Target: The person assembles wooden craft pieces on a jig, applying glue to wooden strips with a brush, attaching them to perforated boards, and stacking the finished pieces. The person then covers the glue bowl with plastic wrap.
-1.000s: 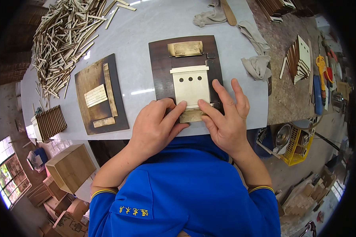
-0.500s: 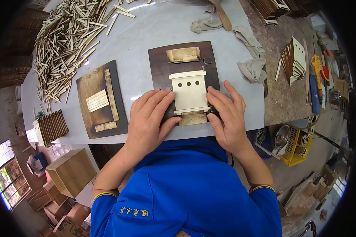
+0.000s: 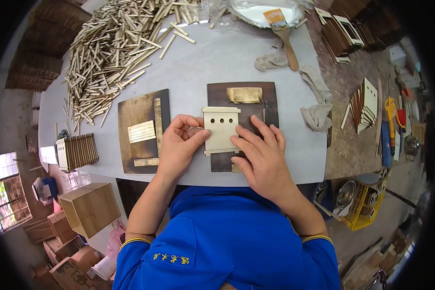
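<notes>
I have the panel (image 3: 221,133) over the left edge of the dark board (image 3: 217,94), which lies by the front edge of the counter (image 3: 193,63). The panel overhangs that edge a little, and I cannot tell from above whether its underside rests on the board or is lifted clear. One strip (image 3: 221,110) crosses its far end and another, the near strip (image 3: 221,152), its near end; both stick out past the sides.

To handle it well, I judge that I should carry the panel by its long sides, level, and put no sideways push on the strip ends, since I cannot see how firmly they are joined. I would also lift it clear of the block (image 3: 245,95) toward the board's far edge rather than drag it across.

My left hand (image 3: 180,145) makes a nearly closed grip on the panel's left side, thumb on the upper face, fingers curled behind. My right hand (image 3: 261,159) is a loose grip, fingers spread wide: a couple of fingertips touch the panel's right side, and the thumb sits near its near right corner, pinching nothing I can make out.
</notes>
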`<state>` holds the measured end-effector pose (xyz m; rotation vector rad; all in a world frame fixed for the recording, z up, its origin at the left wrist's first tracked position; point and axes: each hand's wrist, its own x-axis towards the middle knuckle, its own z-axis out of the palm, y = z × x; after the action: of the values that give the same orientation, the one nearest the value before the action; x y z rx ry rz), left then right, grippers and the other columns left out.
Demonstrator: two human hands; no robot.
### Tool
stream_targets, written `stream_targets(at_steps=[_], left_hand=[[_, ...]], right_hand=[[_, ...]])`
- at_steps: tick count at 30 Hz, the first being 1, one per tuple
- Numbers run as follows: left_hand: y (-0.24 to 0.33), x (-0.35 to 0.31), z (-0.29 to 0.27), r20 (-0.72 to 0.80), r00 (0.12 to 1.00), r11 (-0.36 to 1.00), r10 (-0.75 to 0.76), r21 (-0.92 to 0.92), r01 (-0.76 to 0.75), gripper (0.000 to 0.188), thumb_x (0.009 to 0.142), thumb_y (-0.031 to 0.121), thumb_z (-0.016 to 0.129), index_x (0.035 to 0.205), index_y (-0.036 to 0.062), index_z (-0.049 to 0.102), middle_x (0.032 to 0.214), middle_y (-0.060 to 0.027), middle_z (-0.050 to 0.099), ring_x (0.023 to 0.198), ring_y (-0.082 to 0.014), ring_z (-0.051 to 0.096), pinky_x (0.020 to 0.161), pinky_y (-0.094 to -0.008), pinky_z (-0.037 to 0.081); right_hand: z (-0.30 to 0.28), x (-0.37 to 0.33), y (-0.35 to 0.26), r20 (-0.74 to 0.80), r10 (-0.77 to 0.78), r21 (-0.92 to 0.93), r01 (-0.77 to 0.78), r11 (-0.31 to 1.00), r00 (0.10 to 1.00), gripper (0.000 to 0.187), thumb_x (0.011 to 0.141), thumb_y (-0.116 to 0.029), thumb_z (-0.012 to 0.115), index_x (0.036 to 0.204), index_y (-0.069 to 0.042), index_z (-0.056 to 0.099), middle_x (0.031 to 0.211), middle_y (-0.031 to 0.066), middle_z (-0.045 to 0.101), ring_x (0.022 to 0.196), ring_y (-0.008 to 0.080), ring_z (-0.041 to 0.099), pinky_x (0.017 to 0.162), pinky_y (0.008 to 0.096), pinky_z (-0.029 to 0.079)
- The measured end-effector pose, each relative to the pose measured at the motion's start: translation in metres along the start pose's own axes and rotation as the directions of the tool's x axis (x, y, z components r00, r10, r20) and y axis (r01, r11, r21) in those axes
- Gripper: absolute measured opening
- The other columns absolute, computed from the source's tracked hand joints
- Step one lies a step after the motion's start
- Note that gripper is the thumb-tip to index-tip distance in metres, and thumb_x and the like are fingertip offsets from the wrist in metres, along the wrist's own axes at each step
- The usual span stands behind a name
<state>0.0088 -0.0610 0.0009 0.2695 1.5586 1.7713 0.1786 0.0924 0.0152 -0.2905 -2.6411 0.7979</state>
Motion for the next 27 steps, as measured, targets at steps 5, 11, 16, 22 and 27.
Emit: stream_targets(at_steps=[5, 11, 16, 22, 27], left_hand=[[0.009, -0.004, -0.008, 0.024, 0.998, 0.999, 0.05, -0.023, -0.049, 0.022, 0.093, -0.008, 0.069, 0.096, 0.0075, 0.055, 0.111, -0.0082, 0.065, 0.093, -0.0113, 0.064, 0.083, -0.0216, 0.053], [0.011, -0.008, -0.016, 0.004, 0.992, 0.991, 0.128, -0.048, -0.127, 0.023, 0.092, -0.01, 0.069, 0.095, 0.0079, 0.054, 0.106, -0.0057, 0.062, 0.089, -0.0106, 0.06, 0.081, -0.0215, 0.051], [0.015, -0.009, -0.023, -0.012, 0.988, 0.98, 0.156, -0.125, -0.156, 0.025, 0.091, -0.01, 0.069, 0.094, 0.0089, 0.054, 0.103, -0.0042, 0.059, 0.088, -0.011, 0.057, 0.084, -0.0214, 0.048], [0.028, -0.019, -0.052, -0.068, 0.967, 0.962, 0.244, -0.108, -0.25, 0.022, 0.09, -0.01, 0.069, 0.094, 0.007, 0.055, 0.109, -0.0065, 0.063, 0.089, -0.0111, 0.059, 0.082, -0.0207, 0.05], [0.072, -0.038, -0.112, -0.153, 0.915, 0.927, 0.372, 0.019, -0.374, 0.017, 0.09, -0.009, 0.068, 0.095, 0.0042, 0.059, 0.111, -0.0083, 0.066, 0.088, -0.0107, 0.062, 0.079, -0.02, 0.051]], right_hand=[[-0.028, 0.0, 0.02, -0.136, 0.031, 0.007, -0.03, 1.0, 0.99, 0.038, 0.089, -0.015, 0.073, 0.126, -0.008, 0.068, 0.134, 0.0065, 0.067, 0.138, 0.0302, 0.052, 0.118, 0.0501, 0.031], [-0.089, -0.012, 0.085, -0.374, 0.128, -0.307, -0.253, 0.917, 0.919, 0.036, 0.095, -0.013, 0.068, 0.131, -0.01, 0.067, 0.139, 0.0086, 0.064, 0.138, 0.0306, 0.052, 0.115, 0.043, 0.038], [-0.139, -0.028, 0.157, -0.491, 0.057, -0.574, -0.372, 0.729, 0.869, 0.039, 0.1, -0.022, 0.066, 0.136, -0.008, 0.065, 0.146, 0.0147, 0.058, 0.136, 0.0358, 0.053, 0.111, 0.0464, 0.042], [-0.165, -0.036, 0.244, -0.571, 0.117, -0.642, -0.53, 0.554, 0.813, 0.046, 0.105, -0.039, 0.058, 0.139, -0.007, 0.064, 0.146, 0.0178, 0.057, 0.133, 0.0385, 0.054, 0.11, 0.048, 0.043], [-0.189, -0.063, 0.302, -0.43, 0.408, -0.435, -0.581, 0.687, 0.805, 0.055, 0.109, -0.041, 0.049, 0.138, 0.004, 0.061, 0.143, 0.0203, 0.059, 0.131, 0.0387, 0.056, 0.111, 0.0405, 0.044]])
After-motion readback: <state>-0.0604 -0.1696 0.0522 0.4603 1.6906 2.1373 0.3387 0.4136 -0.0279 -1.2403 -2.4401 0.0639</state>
